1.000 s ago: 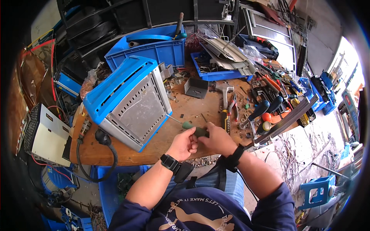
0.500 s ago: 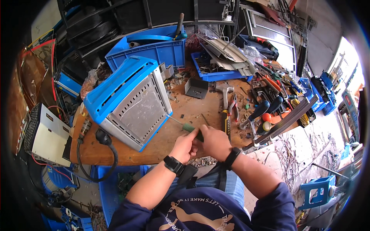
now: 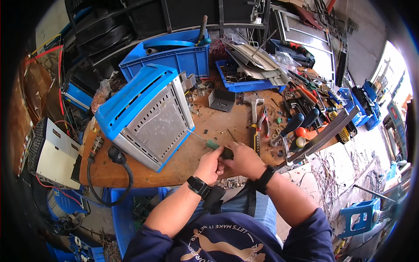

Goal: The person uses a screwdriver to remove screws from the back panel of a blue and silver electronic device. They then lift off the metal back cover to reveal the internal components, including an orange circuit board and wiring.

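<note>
A screwdriver with a green handle points away to the left, its thin shaft reaching the lower right edge of a metal case with blue trim. Whether the tip sits on a screw is too small to tell. My left hand is closed round the handle, the index finger stretched along it. My right hand has its fingers on the dark rear end of the same handle, close beside the left. The case stands tilted on the wooden bench, with slotted vents on its silver side.
Right of my hands lie a claw hammer, red-handled pliers and a pile of hand tools. Blue bins stand behind. A black plug on a thick cable lies by the bench's left edge. A small dark box sits mid-bench.
My right hand has shifted slightly to the right and loosened around the handle's rear, so more of the handle shows. My left hand and the case stay nearly in place.
</note>
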Available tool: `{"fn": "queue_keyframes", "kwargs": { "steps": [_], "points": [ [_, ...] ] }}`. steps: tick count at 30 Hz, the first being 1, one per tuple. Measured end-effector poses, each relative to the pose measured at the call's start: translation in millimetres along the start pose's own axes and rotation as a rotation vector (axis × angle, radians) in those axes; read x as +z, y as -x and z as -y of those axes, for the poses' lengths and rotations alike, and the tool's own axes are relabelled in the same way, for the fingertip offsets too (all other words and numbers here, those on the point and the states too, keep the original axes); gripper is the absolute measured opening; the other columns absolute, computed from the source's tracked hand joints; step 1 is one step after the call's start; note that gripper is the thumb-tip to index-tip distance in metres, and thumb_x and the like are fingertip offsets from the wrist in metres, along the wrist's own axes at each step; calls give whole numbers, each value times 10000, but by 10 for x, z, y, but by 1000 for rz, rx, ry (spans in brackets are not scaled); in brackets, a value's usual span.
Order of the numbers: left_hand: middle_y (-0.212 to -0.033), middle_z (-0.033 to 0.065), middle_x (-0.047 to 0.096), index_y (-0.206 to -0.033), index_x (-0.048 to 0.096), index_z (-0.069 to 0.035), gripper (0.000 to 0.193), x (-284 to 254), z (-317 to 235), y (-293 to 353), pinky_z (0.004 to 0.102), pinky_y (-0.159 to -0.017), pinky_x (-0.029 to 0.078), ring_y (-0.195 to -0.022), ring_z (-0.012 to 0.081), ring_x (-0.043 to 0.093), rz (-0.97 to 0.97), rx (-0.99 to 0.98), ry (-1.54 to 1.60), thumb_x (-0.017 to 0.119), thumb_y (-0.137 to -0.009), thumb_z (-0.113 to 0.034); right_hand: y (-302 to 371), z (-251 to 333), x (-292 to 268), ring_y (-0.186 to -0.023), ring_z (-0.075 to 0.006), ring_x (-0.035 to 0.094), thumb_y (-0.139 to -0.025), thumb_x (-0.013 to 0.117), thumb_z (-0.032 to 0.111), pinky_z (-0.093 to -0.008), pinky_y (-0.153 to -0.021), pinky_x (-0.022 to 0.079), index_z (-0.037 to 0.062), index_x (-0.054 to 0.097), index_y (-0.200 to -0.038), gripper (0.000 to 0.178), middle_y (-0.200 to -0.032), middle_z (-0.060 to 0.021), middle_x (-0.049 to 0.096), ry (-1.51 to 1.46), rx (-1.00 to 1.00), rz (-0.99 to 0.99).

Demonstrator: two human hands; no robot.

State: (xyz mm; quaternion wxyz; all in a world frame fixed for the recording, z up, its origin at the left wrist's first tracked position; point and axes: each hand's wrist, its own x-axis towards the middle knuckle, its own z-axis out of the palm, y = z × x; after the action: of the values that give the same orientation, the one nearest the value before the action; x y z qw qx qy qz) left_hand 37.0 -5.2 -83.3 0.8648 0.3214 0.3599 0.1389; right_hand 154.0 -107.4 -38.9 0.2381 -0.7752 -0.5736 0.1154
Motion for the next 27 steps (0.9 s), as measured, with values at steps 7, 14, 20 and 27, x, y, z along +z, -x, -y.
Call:
{"fn": "queue_keyframes", "kwargs": {
  "steps": [7,14,20,27],
  "points": [
    [-628,21,459,-820,529,-96,272,-105,-24,-9,261,-406,254,-467,123,389,153,-52,4,622,-940,-322,-114,-124,-60,-783,-376,662,-797,656,139,-407,-700,539,-56,601,-1040,316,-877,-232,659,-130,56,46],
    [-614,-11,455,-841,543,-119,226,1,-92,35,251,-401,260,-449,98,376,-11,-41,-11,642,-928,-302,73,152,65,-879,-410,618,-706,752,102,-461,-724,529,13,485,-1099,483,-1035,-204,543,143,20,-39],
    [-637,-14,443,-840,520,-131,209,5,-82,45,247,-408,246,-449,99,360,-36,-3,20,655,-919,-268,-45,-42,-14,-952,-448,617,-837,643,259,-489,-823,489,-50,619,-1058,380,-965,-295,652,-174,140,121],
    [-635,-6,439,-820,512,-127,257,25,-152,147,249,-418,236,-465,95,370,-24,-90,5,682,-897,-303,40,90,-41,-908,-409,631,-771,698,168,-459,-774,521,-8,594,-1053,349,-999,-232,630,-46,17,-51]
  ]
}}
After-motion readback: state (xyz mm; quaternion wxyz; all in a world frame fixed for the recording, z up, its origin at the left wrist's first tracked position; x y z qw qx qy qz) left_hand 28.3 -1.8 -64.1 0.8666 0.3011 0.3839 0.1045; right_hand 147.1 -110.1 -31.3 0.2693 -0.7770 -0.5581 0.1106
